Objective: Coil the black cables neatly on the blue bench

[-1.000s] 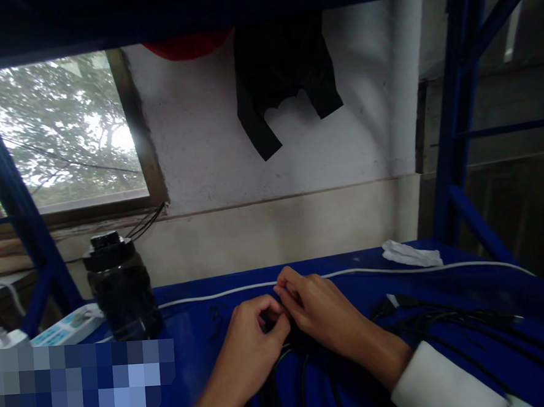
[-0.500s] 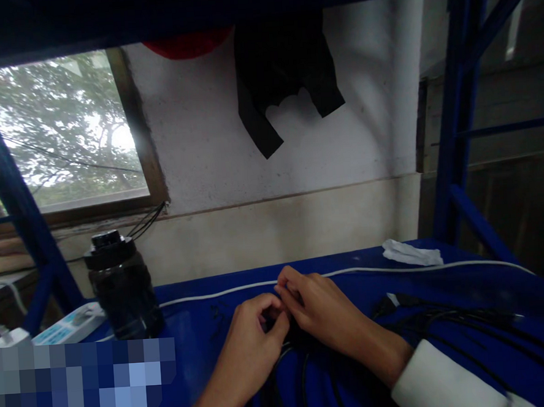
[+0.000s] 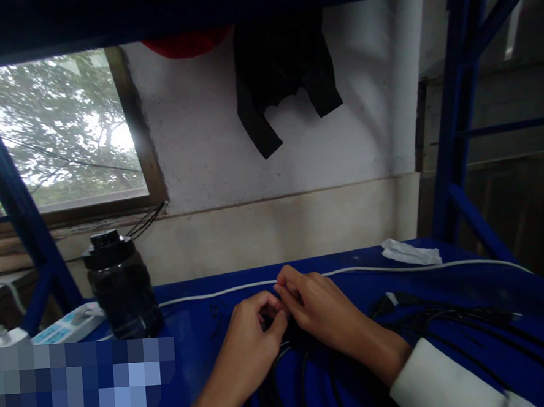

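My left hand (image 3: 256, 330) and my right hand (image 3: 315, 305) meet fingertip to fingertip low in the middle of the view. Both are closed, with thumb and fingers pinched. Whatever lies between the fingertips is too small and dark to make out. Directly beneath them, black cables (image 3: 303, 379) run in loops toward me on the blue shelf surface (image 3: 189, 350), their upper part hidden by the hands. A white cable (image 3: 240, 289) passes behind both hands. To the right of my right wrist lie more black cables (image 3: 449, 315), with a plug end (image 3: 385, 304).
At the left stand a dark bottle (image 3: 120, 286) and a white power strip (image 3: 71, 323). Small dark scraps (image 3: 217, 317) lie left of my hands. Crumpled white paper (image 3: 411, 252) rests at the back right. Blue posts (image 3: 454, 125) frame the shelf; a black bag (image 3: 284, 61) hangs above.
Almost nothing differs. Both hands keep the same place and pinched pose, with only a very slight shift of the whole view.
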`<state>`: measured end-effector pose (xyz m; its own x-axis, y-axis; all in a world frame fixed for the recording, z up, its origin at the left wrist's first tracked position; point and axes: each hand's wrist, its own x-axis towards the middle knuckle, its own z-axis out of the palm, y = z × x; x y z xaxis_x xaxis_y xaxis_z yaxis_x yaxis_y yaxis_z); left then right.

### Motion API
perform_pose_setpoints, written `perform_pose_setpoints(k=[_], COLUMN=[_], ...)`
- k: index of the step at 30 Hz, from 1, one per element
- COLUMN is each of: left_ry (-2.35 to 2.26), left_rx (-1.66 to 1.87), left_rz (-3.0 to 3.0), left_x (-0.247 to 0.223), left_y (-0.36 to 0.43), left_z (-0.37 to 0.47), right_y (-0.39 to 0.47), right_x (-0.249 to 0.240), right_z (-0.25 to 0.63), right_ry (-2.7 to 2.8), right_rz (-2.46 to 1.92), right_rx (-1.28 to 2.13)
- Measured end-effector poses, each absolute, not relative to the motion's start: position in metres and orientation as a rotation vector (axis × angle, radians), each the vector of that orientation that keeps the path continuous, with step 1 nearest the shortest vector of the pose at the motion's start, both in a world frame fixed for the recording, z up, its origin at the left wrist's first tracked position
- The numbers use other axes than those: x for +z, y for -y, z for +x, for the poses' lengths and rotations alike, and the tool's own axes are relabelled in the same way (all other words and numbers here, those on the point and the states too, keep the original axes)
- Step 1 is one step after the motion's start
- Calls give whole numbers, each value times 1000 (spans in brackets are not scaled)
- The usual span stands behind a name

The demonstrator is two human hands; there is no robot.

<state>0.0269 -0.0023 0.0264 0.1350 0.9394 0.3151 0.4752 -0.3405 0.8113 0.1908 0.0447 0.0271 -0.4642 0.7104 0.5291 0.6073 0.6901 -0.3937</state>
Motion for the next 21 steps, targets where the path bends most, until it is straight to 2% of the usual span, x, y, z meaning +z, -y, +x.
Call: perform_pose_setpoints(k=[21], left_ry=[-1257], left_rx=[1143], left_rz=[1883], left_x=[28], left_y=[5], left_z=[30], right_y=[-40], right_x=[32], right_z=[191], right_ry=[2219], right_rz=[-1025], right_rx=[230])
